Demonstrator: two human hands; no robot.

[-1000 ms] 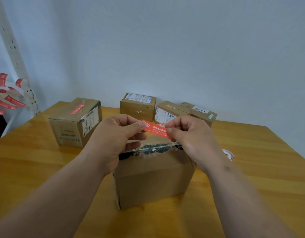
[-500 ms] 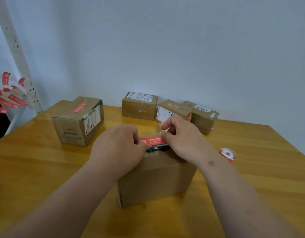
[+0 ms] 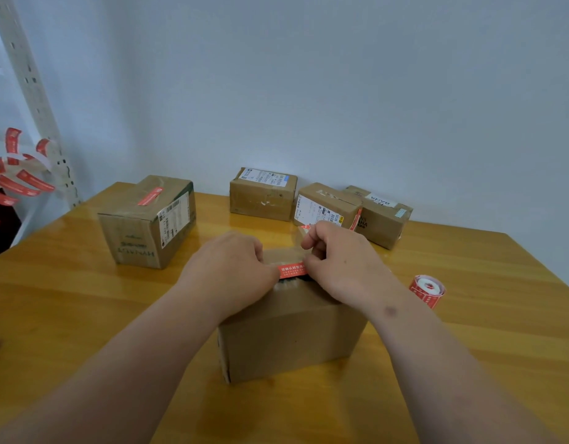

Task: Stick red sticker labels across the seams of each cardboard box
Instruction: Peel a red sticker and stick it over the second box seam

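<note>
A wooden table (image 3: pixel 84 315) carries five cardboard boxes. The nearest box (image 3: pixel 289 341) stands at the middle front; the left box (image 3: pixel 148 222) already bears a red strip on top, and three more boxes (image 3: pixel 264 193) sit by the wall. On the nearest box's top, the left hand (image 3: pixel 228 270) presses one end of a red sticker label (image 3: pixel 292 270) down with curled fingers, while the right hand (image 3: pixel 337 261) pinches its other end. A sticker roll (image 3: pixel 427 290) lies to the right.
</note>
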